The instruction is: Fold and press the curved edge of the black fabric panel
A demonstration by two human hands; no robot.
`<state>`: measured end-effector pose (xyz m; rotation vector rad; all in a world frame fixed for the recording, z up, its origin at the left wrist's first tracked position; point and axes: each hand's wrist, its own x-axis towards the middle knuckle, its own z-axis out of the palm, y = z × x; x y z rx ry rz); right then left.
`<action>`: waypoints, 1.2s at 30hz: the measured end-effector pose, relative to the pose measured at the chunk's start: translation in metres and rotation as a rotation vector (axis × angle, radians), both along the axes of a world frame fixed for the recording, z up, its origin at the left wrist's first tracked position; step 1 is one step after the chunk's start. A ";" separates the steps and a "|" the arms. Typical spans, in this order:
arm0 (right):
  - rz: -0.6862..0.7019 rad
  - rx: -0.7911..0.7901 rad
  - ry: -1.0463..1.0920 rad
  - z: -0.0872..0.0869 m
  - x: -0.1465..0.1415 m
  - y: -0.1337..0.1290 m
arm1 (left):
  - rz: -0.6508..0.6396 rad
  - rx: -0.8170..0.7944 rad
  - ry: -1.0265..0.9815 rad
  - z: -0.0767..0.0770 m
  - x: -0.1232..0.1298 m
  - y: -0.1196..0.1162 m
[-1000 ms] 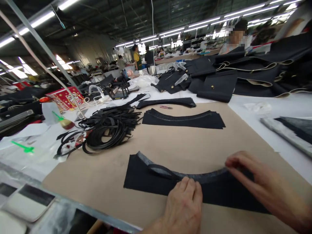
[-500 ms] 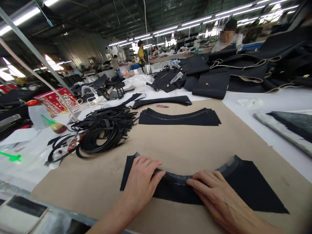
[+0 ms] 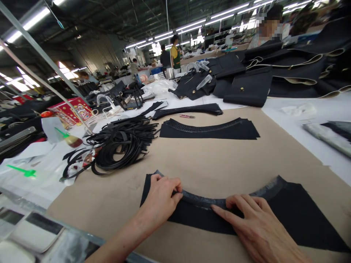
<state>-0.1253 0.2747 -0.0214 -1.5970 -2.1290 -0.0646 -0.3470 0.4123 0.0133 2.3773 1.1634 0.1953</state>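
A black fabric panel (image 3: 203,221) with a concave upper edge lies flat in front of me. Along that curve runs a dark grey, shiny strip (image 3: 201,201). My left hand (image 3: 162,195) is closed at the strip's left part, thumb and forefinger pinched together on the edge. Further right, my right hand (image 3: 251,215) has its fingers curled over the curved edge, while its thumb presses flat on the strip. Both palms cover parts of the panel. Beyond it lies a stack of similar curved black panels (image 3: 208,132).
Brown board (image 3: 131,197) covers the work surface. To the left is a heap of black straps (image 3: 120,149). Small red thread snips (image 3: 187,116) lie behind the panels, near another black stack (image 3: 189,110). Black bag pieces (image 3: 246,86) pile up at the back; a person (image 3: 267,33) is beyond.
My left fingers have drawn in to a tighter pinch. My right thumb has spread further from its curled fingers. The view has shifted, so the surroundings sit slightly further right.
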 end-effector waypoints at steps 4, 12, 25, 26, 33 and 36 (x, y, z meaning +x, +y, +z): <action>-0.012 0.014 0.028 -0.003 -0.002 -0.001 | 0.001 0.015 0.012 -0.004 0.001 0.003; 0.011 0.049 0.044 -0.008 -0.003 -0.001 | -0.003 0.017 0.037 -0.007 0.003 0.004; 0.110 0.045 -0.095 0.001 -0.056 0.028 | 0.040 0.076 0.133 -0.001 0.004 0.005; 0.102 0.060 -0.113 -0.002 -0.061 0.031 | 0.049 0.089 0.134 -0.001 0.003 0.007; 0.049 0.076 -0.148 -0.012 -0.068 0.029 | 0.109 0.029 0.075 0.004 -0.024 0.033; 0.040 0.096 -0.149 -0.013 -0.069 0.029 | 0.104 0.002 0.060 0.004 -0.032 0.041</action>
